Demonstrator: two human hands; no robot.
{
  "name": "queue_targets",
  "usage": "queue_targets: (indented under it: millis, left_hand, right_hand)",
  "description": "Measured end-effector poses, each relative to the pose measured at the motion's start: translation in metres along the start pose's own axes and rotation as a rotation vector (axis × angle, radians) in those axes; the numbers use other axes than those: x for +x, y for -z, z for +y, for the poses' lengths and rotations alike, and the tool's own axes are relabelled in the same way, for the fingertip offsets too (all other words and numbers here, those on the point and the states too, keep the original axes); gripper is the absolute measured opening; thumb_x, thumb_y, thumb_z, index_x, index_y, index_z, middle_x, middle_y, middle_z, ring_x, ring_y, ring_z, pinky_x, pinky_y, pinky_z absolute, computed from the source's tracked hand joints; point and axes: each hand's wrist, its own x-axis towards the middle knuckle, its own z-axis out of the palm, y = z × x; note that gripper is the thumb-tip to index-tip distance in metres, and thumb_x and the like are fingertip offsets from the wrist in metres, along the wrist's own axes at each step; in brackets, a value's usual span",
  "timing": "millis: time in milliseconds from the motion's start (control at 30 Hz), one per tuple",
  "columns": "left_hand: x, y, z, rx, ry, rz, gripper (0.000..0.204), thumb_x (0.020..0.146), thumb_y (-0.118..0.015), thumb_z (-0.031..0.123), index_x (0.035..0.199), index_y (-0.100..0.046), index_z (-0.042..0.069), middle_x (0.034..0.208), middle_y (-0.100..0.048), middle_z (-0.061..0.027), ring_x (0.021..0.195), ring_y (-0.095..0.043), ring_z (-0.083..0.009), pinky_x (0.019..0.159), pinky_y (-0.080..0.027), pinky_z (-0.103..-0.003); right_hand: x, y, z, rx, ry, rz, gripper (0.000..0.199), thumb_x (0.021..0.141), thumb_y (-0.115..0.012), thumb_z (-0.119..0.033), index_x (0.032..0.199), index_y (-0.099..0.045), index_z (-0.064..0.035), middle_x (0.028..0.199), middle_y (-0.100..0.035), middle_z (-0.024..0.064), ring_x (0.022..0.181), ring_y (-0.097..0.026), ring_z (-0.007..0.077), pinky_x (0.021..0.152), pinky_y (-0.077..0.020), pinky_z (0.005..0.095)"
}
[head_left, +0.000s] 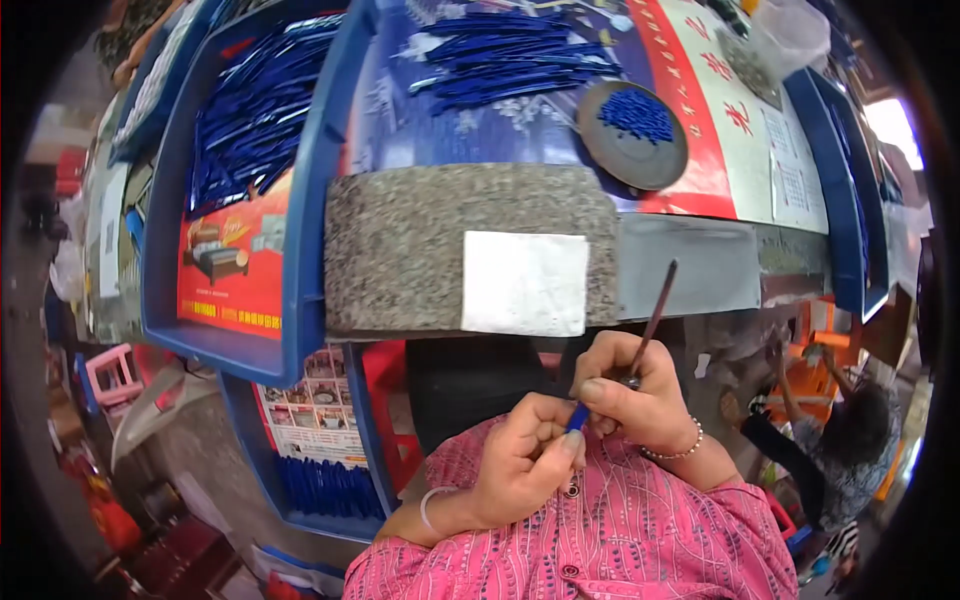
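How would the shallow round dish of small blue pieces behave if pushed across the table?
The dish looks flat and wide, so it would probably slide rather than tip. The blue pieces lie loosely heaped, so they would likely shift or spill if it were jolted.

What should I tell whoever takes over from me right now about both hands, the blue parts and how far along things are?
Left hand: pinching the small blue piece at its lower end.
Right hand: gripping the thin dark rod, which sticks up past the table edge and meets the blue piece between the hands.
On the table: round dish of small blue bits, a heap of long blue parts behind it, more in the blue tray to the left.
Done: cannot tell which are finished.
Left: the piece in hand is being worked.
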Motion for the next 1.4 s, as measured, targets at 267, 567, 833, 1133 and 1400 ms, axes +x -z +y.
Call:
queue_targets:
  millis: [267, 567, 833, 1133, 1400]
  left_hand:
    - [0.026, -0.014, -0.001, -0.109, 0.142, 0.039, 0.011, 0.09, -0.043, 0.007, 0.098, -0.044, 0.0, 0.066, -0.052, -0.0065, 0.043, -0.042, -0.0069, 0.041, -0.034, -0.019]
    - [0.045, -0.008, 0.001, -0.687, 0.66, -0.129, 0.022, 0.095, -0.035, 0.018, 0.096, -0.049, 0.001, 0.051, -0.041, -0.0008, 0.03, -0.032, -0.005, 0.03, -0.025, -0.02]
    - [0.05, -0.011, 0.002, -0.691, 0.664, -0.141, 0.024, 0.096, -0.032, 0.018, 0.095, -0.049, 0.0, 0.049, -0.04, 0.0, 0.029, -0.032, -0.0041, 0.029, -0.024, -0.019]
    - [0.047, -0.015, 0.003, -0.568, 0.577, -0.094, 0.024, 0.096, -0.034, 0.019, 0.093, -0.048, 0.0, 0.05, -0.04, -0.0028, 0.029, -0.029, -0.0054, 0.03, -0.024, -0.018]
    - [0.044, -0.014, -0.001, -0.538, 0.517, -0.045, 0.025, 0.096, -0.038, 0.022, 0.094, -0.049, -0.001, 0.051, -0.042, -0.0036, 0.029, -0.028, -0.0053, 0.03, -0.025, -0.018]
  right_hand:
    - [-0.006, 0.027, -0.003, 0.03, -0.047, 0.083, 0.019, 0.082, -0.065, -0.015, 0.079, -0.052, -0.0012, 0.064, -0.053, 0.0011, 0.047, -0.048, 0.0049, 0.042, -0.0363, 0.0176]
    - [-0.004, 0.046, 0.006, 0.103, -0.008, 0.05, 0.023, 0.08, -0.068, -0.019, 0.08, -0.053, -0.0009, 0.063, -0.054, 0.0015, 0.048, -0.048, 0.0047, 0.042, -0.0362, 0.0171]
    - [-0.004, 0.05, 0.009, 0.181, -0.001, 0.036, 0.023, 0.083, -0.066, -0.02, 0.079, -0.053, -0.0015, 0.062, -0.053, 0.0004, 0.047, -0.046, 0.0035, 0.042, -0.0342, 0.0175]
    - [-0.006, 0.047, 0.007, 0.179, -0.01, 0.032, 0.017, 0.084, -0.061, -0.013, 0.09, -0.054, 0.0013, 0.068, -0.056, 0.0022, 0.05, -0.046, 0.0039, 0.046, -0.0366, 0.0172]
    - [-0.015, 0.046, -0.002, 0.069, -0.092, -0.038, 0.025, 0.08, -0.057, -0.007, 0.102, -0.058, 0.0046, 0.071, -0.056, -0.0004, 0.06, -0.048, 0.0027, 0.054, -0.0396, 0.0182]
